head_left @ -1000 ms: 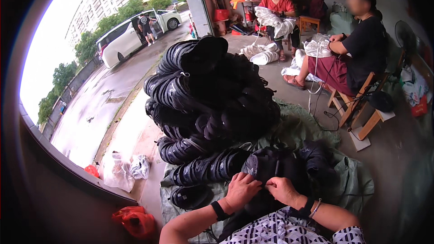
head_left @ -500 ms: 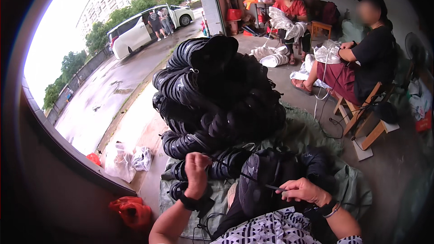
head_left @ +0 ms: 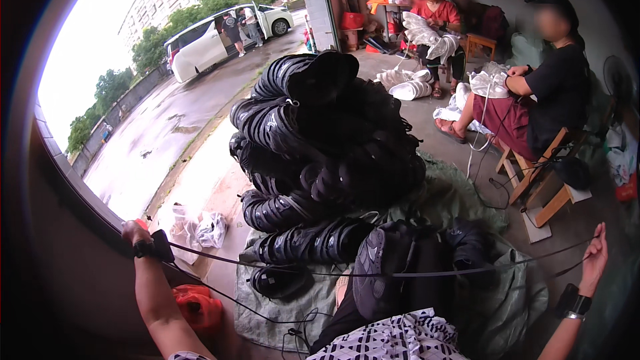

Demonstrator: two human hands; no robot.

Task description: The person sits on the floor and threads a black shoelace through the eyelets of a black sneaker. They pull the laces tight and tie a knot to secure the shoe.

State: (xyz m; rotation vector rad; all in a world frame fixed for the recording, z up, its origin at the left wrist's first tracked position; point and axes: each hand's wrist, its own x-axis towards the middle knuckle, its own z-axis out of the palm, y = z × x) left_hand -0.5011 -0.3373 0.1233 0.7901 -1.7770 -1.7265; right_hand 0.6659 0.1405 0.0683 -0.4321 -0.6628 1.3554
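Note:
My left hand [head_left: 135,235] is flung far out to the left, gripping one end of a thin black cord [head_left: 393,274]. The cord runs taut across the view to my right hand [head_left: 595,258], raised at the far right and pinching the other end. Between my arms, on my lap, lies a black shoe upper [head_left: 390,268] that the cord passes over. A loose part of the cord droops toward the ground below my left arm. A dark watch sits on each wrist.
A tall heap of stacked black shoe uppers [head_left: 320,153] rises ahead on a green sheet [head_left: 460,200]. Two seated people [head_left: 540,87] handle white pieces at the right and back. A white car [head_left: 207,40] stands on the wet road. An orange bag [head_left: 197,303] lies lower left.
Both hands started together at the shoe upper on my lap. They have swung wide apart, left hand far left and right hand far right, drawing the cord out taut.

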